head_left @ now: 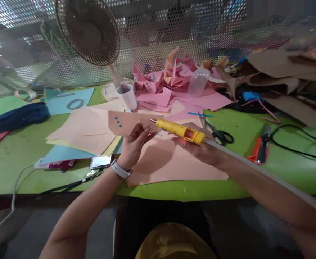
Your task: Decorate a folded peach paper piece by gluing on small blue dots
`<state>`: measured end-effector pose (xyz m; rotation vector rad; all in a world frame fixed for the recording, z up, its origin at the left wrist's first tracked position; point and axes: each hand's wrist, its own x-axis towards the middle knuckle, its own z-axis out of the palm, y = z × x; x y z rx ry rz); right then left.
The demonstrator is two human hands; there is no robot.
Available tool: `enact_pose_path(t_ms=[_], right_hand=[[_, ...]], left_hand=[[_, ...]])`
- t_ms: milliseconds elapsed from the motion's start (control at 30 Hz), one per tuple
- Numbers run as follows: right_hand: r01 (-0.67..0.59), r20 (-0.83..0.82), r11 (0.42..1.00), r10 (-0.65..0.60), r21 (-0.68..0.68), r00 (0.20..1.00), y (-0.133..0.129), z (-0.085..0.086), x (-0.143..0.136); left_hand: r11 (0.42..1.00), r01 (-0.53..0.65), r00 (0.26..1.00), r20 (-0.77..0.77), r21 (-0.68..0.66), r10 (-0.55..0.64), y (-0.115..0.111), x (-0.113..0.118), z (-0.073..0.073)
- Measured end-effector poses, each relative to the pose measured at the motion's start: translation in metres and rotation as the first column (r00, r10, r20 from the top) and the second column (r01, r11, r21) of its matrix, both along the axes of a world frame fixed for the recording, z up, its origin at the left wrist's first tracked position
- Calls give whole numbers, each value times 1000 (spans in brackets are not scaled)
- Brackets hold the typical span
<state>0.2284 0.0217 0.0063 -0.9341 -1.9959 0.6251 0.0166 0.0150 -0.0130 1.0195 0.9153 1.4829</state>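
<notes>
My left hand (pixel 133 149), with a white watch at the wrist, pinches a peach paper piece (pixel 126 121) that carries a few small blue dots. In my right hand (pixel 201 149) is a yellow glue gun (pixel 171 127), its metal nozzle pointing left at the paper's right part. Whether the nozzle touches the paper I cannot tell. A long translucent glue stick (pixel 257 174) runs back from the gun along my right forearm. Beneath both hands lie large peach paper sheets (pixel 168 165). My fingers cover part of the small piece's lower edge.
Left are stacked paper sheets (pixel 79 126), a phone (pixel 100 162) and a navy pouch (pixel 17 117). Behind stand a white cup (pixel 127 97), a fan (pixel 89 32) and folded pink paper pieces (pixel 149 81). Scissors (pixel 222 136), a red-and-black cutter (pixel 262 147) and a black cable (pixel 290 153) lie right.
</notes>
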Motion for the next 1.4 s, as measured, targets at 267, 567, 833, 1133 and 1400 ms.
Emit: enact_pose_path(t_ms=[267,567,833,1133,1400], right_hand=[[-4,7,1000,4,-27,1000,-3,-3,-4],[-21,-22,1000,21,21,1000,0,-5,-3],[-8,23,1000,7,9,1000,-1,-2,-4],[-3,25,1000,3,-18,1000,-2,0,-5],[-5,19,1000,5,-2,1000,0,-4,-4]], left_hand=[[1000,11,1000,-18,7,-11,-1,0,2],[1000,25,1000,0,-17,-25,-1,1,1],[1000,10,1000,-7,-12,-10,-1,1,1],[1000,11,1000,1,-13,-11,-1,1,1],[1000,14,1000,-2,-20,-14,-3,2,3]])
